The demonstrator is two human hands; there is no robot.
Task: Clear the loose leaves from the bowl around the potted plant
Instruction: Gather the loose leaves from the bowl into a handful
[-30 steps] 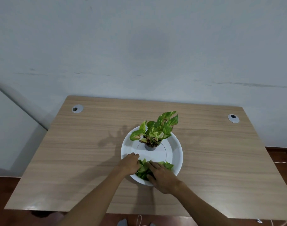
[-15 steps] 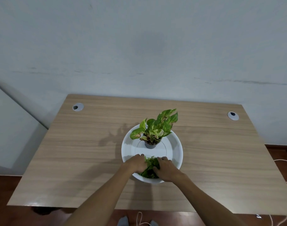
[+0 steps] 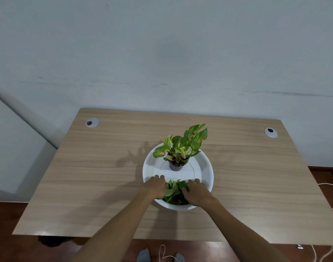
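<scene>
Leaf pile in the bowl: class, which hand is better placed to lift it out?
Neither alone. The left hand and right hand flank the loose leaves at the white bowl's near side, equally close, so a two-handed scoop suits best.

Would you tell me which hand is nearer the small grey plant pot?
Left, narrowly. The left hand sits just below-left of the small grey plant pot; the right hand lies farther down-right.

Plant in bowl on table
</scene>
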